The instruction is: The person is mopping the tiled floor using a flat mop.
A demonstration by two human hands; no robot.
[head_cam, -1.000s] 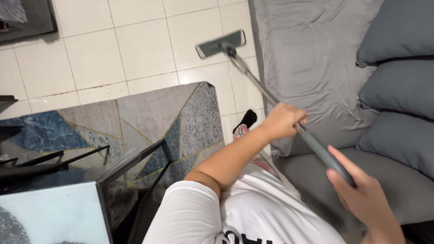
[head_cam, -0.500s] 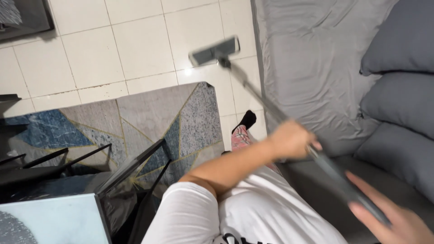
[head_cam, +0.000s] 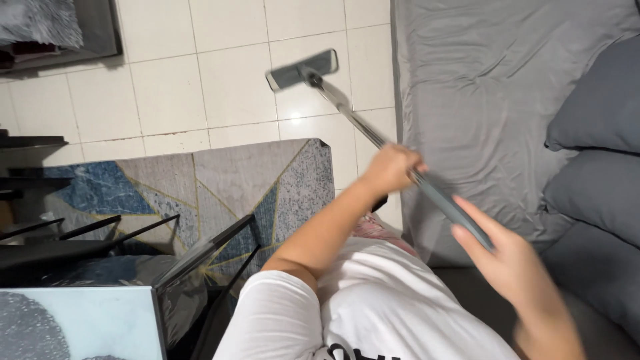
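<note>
Both hands are on the flat mop [head_cam: 373, 130], and the split grip looks like a matter of leverage. The left hand [head_cam: 390, 168] sits partway down the metal shaft with its fingers wrapped tight around the pole, a steering hand close to the middle. The right hand [head_cam: 513, 267] takes the upper end, at the dark grey handle sleeve [head_cam: 453, 207]: the palm lies under it and the fingers are stretched out rather than curled, so it reads as cradling or pushing more than clamping. Whether those fingers close fully around the sleeve, I cannot tell; motion blur softens that hand.

Now the mop itself. Its long axis runs on a diagonal, from the right hand low at the right up and away to the upper left. The flat rectangular mop head [head_cam: 301, 69] is the far end, pointing away from the person, lying on the white tiled floor [head_cam: 167, 87] with its long side set across the pole. It sits in the strip of tile between the grey patterned rug [head_cam: 220, 180] and the grey sheet-covered sofa [head_cam: 480, 100], well beyond the rug's corner. Dark grey cushions [head_cam: 593, 193] stack along the sofa's right side, and a glass-topped surface [head_cam: 80, 320] with black legs stands at lower left.
</note>
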